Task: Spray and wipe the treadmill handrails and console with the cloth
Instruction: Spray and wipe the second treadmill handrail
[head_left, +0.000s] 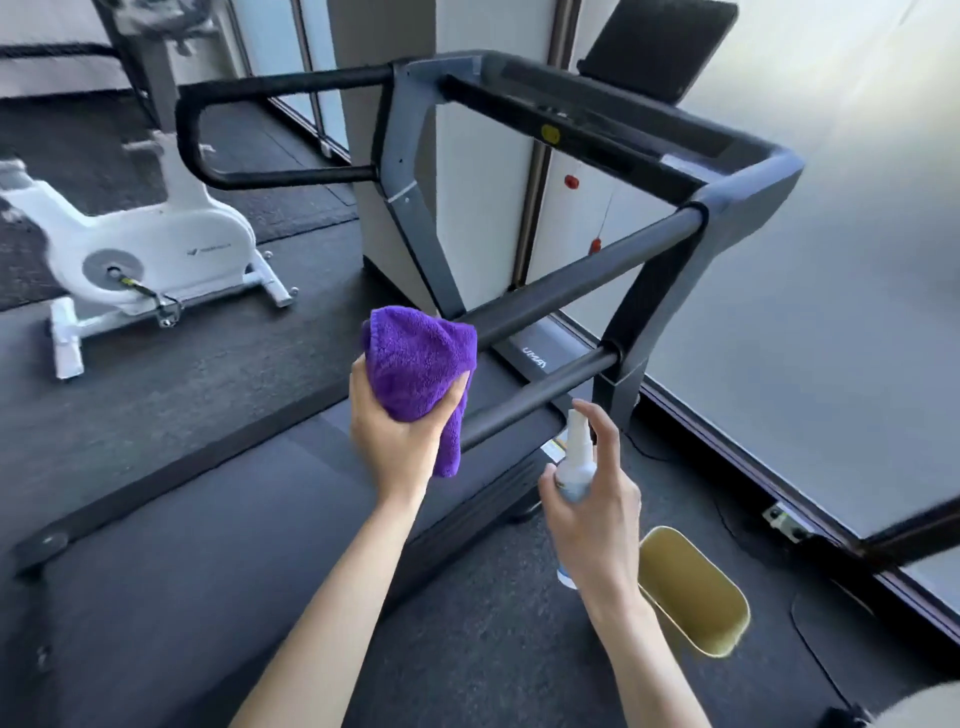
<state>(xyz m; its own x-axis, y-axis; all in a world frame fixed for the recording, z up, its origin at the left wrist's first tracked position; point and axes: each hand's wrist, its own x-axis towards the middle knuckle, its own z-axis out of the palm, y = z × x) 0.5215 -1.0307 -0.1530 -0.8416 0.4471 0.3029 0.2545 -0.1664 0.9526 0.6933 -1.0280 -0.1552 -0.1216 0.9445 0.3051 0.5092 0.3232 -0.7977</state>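
My left hand (397, 431) grips a bunched purple cloth (418, 364), held up beside the near end of the right handrail (582, 273). My right hand (597, 499) holds a small white spray bottle (576, 457) upright, index finger raised over its nozzle, just below the lower right rail (550, 392). The treadmill console (597, 111) spans the top, with a black tablet holder (660, 47) behind it. The left handrail (270, 88) loops out at upper left. The bottle's lower part is hidden by my palm.
A gold waste bin (696, 592) stands on the floor at lower right, beside my right forearm. A white exercise bike (150, 249) is at the left. The treadmill belt (208, 545) lies beneath my arms. A frosted window wall (831, 312) runs along the right.
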